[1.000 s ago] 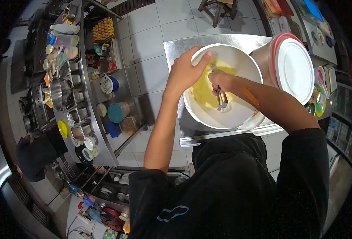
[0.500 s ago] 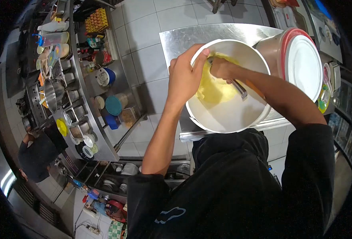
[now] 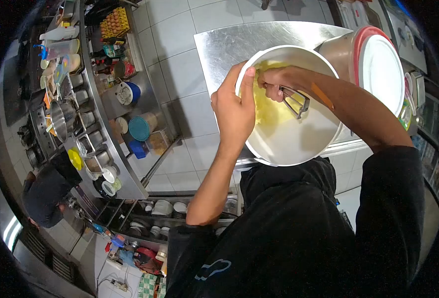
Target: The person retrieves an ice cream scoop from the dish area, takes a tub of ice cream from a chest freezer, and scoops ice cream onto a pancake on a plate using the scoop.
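Observation:
A large white bucket (image 3: 294, 146) tilts towards me at the edge of the metal table. Soft yellow mash-like food (image 3: 271, 113) coats its bottom and far left wall. My left hand (image 3: 234, 102) clasps the bucket's left rim, thumb over the edge and fingers outside. Deep inside, my right hand (image 3: 273, 83) is closed around a metal tool (image 3: 298, 103) with several parallel bars joined at the end, which points back towards me. Its other end is hidden by my fingers, so I cannot tell its exact kind. An orange strip (image 3: 322, 95) lies along my right forearm.
Right of the bucket lies a tub with a white lid (image 3: 382, 74) and red rim. Left stands a steel shelf unit (image 3: 105, 149) holding pans, bottles and tubs, plus an egg tray (image 3: 115, 23). A person in dark clothes (image 3: 50, 193) is at far left.
My right hand has turned the metal tool inside the bucket, so its bars now show. My left hand stays on the rim, while the view has shifted slightly.

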### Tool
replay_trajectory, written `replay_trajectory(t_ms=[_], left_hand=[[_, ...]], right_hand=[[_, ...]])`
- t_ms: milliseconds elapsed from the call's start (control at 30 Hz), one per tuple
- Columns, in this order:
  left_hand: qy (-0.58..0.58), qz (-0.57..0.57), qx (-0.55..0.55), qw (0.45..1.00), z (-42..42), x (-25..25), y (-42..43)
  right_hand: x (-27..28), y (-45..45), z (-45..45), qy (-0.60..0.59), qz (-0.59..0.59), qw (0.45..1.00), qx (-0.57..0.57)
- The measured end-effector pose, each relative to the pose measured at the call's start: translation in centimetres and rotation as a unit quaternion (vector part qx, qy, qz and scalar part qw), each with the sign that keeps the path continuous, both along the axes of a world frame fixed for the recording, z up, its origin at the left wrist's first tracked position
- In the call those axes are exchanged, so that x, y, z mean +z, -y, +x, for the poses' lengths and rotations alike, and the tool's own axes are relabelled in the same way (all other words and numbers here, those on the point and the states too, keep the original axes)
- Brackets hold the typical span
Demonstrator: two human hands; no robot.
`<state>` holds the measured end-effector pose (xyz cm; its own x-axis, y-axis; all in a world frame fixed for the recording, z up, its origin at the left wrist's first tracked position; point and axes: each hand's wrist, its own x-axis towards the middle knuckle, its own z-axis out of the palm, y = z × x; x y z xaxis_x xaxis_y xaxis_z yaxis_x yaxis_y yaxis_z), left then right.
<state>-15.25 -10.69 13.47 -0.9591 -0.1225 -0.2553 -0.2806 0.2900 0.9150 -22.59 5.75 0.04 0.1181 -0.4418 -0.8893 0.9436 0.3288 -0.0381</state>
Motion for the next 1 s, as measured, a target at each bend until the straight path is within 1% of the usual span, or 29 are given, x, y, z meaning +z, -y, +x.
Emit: replay_trajectory(t_ms=[33,67,100,133,167,200,233,267,300,367,400,433,500,533,600,633,700,733,800,833,900,1000], left_hand=[[-0.009,-0.003,-0.001,1.000,0.1,-0.1,0.1],[-0.019,-0.006,0.001,1.000,0.2,-0.2,0.1],[-0.019,-0.005,0.001,1.000,0.2,-0.3,0.1],[-0.016,0.000,0.002,1.000,0.2,-0.4,0.1],[-0.015,0.005,0.002,1.000,0.1,-0.4,0.1],[-0.015,0.006,0.000,1.000,0.2,-0.6,0.0],[-0.024,0.003,0.007,1.000,0.4,-0.7,0.0],[-0.034,0.000,0.015,0.999,0.4,-0.9,-0.1],[-0.033,0.000,0.014,0.999,0.4,-0.8,-0.2],[-0.009,0.025,0.026,0.999,0.6,-0.7,-0.4],[-0.011,0.026,0.026,0.999,0.6,-0.8,-0.5],[-0.030,0.010,0.023,0.999,0.8,-1.0,-0.4],[-0.054,-0.005,0.023,0.998,0.5,-1.1,-0.5],[-0.050,-0.001,0.028,0.998,0.6,-1.0,-0.6],[-0.043,0.003,0.033,0.999,0.9,-1.0,-0.8],[-0.036,0.010,0.036,0.999,1.0,-1.0,-0.7],[-0.034,0.018,0.042,0.998,0.8,-0.9,-0.7],[-0.036,0.019,0.043,0.998,0.9,-0.7,-0.8],[-0.040,0.023,0.047,0.998,1.0,-0.6,-0.9],[-0.041,0.025,0.048,0.998,1.1,-0.6,-0.9],[-0.041,0.028,0.048,0.998,1.1,-0.6,-0.9],[-0.046,0.029,0.057,0.997,1.1,-0.7,-0.9]], right_hand=[[0.8,0.1,0.4,-0.088,0.019,0.994,0.060],[2.2,0.3,0.6,-0.177,0.038,0.976,0.121],[3.5,0.9,0.9,-0.177,0.039,0.976,0.121],[5.6,2.2,1.0,-0.232,0.110,0.944,0.207],[6.5,2.9,1.0,-0.283,0.179,0.897,0.289],[5.2,2.5,1.5,-0.312,0.172,0.885,0.302],[3.0,1.9,2.1,-0.311,0.173,0.885,0.301],[0.3,1.2,2.5,-0.419,0.157,0.812,0.374],[-1.1,0.9,2.7,-0.517,0.136,0.722,0.438],[-0.7,1.1,2.5,-0.496,0.127,0.728,0.455],[-0.4,1.1,1.9,-0.480,0.121,0.729,0.473],[1.1,1.4,1.8,-0.479,0.120,0.729,0.473],[4.2,1.8,1.2,-0.396,0.144,0.814,0.400],[4.0,1.7,1.2,-0.393,0.144,0.815,0.400],[3.1,1.3,0.6,-0.292,0.113,0.886,0.342],[2.6,1.2,0.6,-0.290,0.112,0.886,0.344],[1.6,1.1,0.1,-0.159,0.096,0.956,0.229],[0.6,0.8,-0.1,-0.159,0.096,0.956,0.228],[-1.4,0.0,-0.5,-0.004,0.000,0.983,0.181],[-1.4,-0.1,-0.3,-0.004,0.001,0.983,0.184],[-1.4,-0.4,0.7,-0.007,0.005,0.995,0.097],[-0.2,-0.1,1.4,-0.025,-0.008,0.996,0.082]])
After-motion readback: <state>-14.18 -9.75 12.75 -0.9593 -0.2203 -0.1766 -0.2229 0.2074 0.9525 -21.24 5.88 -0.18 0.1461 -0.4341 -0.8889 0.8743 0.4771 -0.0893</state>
